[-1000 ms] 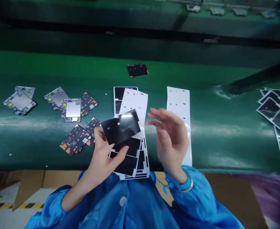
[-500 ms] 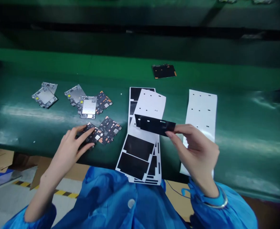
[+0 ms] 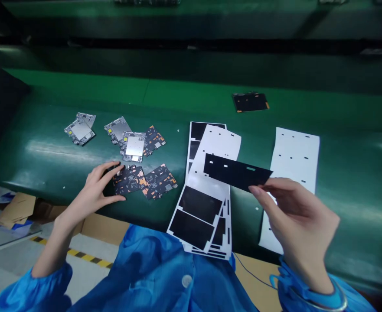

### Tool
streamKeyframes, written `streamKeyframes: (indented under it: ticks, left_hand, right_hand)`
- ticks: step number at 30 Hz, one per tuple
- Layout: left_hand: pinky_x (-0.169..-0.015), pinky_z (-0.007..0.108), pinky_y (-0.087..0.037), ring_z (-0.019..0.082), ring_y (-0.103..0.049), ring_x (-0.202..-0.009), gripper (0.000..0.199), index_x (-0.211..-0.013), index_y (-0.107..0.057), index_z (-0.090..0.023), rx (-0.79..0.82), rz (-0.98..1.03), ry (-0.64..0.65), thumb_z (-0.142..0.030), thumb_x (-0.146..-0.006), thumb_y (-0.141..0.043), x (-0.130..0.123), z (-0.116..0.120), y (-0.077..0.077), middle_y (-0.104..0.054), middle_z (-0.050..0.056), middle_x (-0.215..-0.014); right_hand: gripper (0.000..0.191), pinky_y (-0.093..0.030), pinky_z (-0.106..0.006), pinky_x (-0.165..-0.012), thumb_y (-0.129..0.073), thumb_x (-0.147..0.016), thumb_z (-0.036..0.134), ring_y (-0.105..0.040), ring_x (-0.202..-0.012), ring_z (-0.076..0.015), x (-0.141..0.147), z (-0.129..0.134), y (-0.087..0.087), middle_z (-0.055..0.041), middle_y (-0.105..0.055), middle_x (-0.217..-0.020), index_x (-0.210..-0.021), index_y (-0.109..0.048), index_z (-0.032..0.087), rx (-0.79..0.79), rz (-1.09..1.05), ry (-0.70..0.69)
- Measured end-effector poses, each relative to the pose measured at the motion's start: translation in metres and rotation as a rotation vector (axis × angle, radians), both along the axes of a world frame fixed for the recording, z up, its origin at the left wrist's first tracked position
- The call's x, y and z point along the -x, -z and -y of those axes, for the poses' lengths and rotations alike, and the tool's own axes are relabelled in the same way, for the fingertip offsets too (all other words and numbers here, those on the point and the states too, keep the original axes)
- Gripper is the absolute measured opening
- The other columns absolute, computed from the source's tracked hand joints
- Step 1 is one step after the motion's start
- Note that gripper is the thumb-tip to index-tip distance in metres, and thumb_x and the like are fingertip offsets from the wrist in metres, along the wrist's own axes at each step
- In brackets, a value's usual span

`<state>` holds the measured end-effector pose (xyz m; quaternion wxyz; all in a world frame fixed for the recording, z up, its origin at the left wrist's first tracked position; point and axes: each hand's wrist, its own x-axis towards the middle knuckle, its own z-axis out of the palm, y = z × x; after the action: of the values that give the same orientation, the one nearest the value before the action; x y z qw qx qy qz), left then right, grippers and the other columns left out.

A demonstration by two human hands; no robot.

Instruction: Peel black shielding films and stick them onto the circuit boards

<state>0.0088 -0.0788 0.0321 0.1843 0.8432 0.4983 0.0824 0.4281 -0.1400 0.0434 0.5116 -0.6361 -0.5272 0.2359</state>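
My left hand (image 3: 93, 188) lies with its fingers apart against the left edge of a dark circuit board with orange patches (image 3: 128, 180). It holds nothing. A second dark board (image 3: 160, 181) sits just to the right of that one. My right hand (image 3: 298, 216) pinches a black film strip (image 3: 238, 172) between thumb and fingers, above a white liner sheet with black die-cut pieces (image 3: 207, 203). A bare white liner with small slots (image 3: 291, 186) lies under and beyond my right hand.
Several silver-shielded circuit boards (image 3: 125, 138) lie at the left on a green conveyor belt (image 3: 164, 97). One dark board (image 3: 251, 102) sits farther back. Cardboard (image 3: 104, 229) and a floor with yellow-black tape (image 3: 86, 256) lie below the belt's near edge.
The black film has passed from my left hand to my right hand. My left hand has moved onto the dark boards. The whole scene has shifted right in view.
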Motion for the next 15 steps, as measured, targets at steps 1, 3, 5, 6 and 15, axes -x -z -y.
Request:
streamKeyframes:
  ticks: [1,3,5,6,15]
  left_hand:
    - [-0.112,0.054,-0.047,0.036,-0.054,-0.133,0.062,-0.149,-0.046,-0.03,-0.012,0.012,-0.024,-0.055,-0.095,-0.064,0.003,0.001,0.002,-0.055,0.013,-0.142]
    - [-0.108,0.05,-0.051,0.032,-0.06,-0.125,0.056,-0.145,-0.049,-0.03,-0.049,0.068,-0.098,-0.046,-0.095,-0.067,0.0,0.006,0.003,-0.058,0.01,-0.132]
    - [-0.103,0.046,-0.056,0.03,-0.061,-0.122,0.058,-0.145,-0.05,-0.03,-0.105,0.143,-0.166,-0.039,-0.092,-0.07,-0.014,0.013,-0.002,-0.056,0.01,-0.129]
    - [-0.1,0.044,-0.057,0.03,-0.061,-0.122,0.06,-0.145,-0.05,-0.03,-0.14,0.182,-0.187,-0.037,-0.09,-0.072,-0.025,0.017,-0.007,-0.055,0.01,-0.129]
    - [-0.1,0.039,-0.063,0.027,-0.062,-0.129,0.076,-0.147,-0.05,-0.031,-0.178,0.648,0.073,-0.04,-0.081,-0.086,-0.134,0.017,-0.055,-0.064,0.007,-0.139]
  right_hand:
    - [0.01,-0.056,-0.033,-0.07,-0.082,-0.083,0.024,-0.067,-0.072,-0.0176,0.002,-0.001,-0.002,0.0027,-0.071,-0.079,-0.086,-0.073,0.028,-0.001,-0.029,0.01]
    - [0.011,-0.056,-0.03,-0.065,-0.084,-0.08,0.023,-0.066,-0.069,-0.0161,0.005,-0.001,-0.004,0.0036,-0.071,-0.075,-0.082,-0.074,0.027,0.008,-0.099,0.028]
    - [0.012,-0.054,-0.026,-0.059,-0.086,-0.079,0.025,-0.064,-0.065,-0.0139,0.009,-0.001,-0.007,0.0043,-0.07,-0.071,-0.078,-0.074,0.026,0.033,-0.195,0.017]
    - [0.012,-0.054,-0.024,-0.058,-0.087,-0.079,0.026,-0.064,-0.064,-0.0131,0.011,0.0,-0.009,0.0045,-0.071,-0.071,-0.077,-0.074,0.026,0.045,-0.252,-0.007]
    - [0.02,-0.058,-0.05,-0.105,-0.078,-0.085,0.009,-0.069,-0.126,-0.0299,0.046,-0.012,-0.049,0.0015,-0.079,-0.086,-0.084,-0.074,0.028,-0.073,-0.312,-0.378]
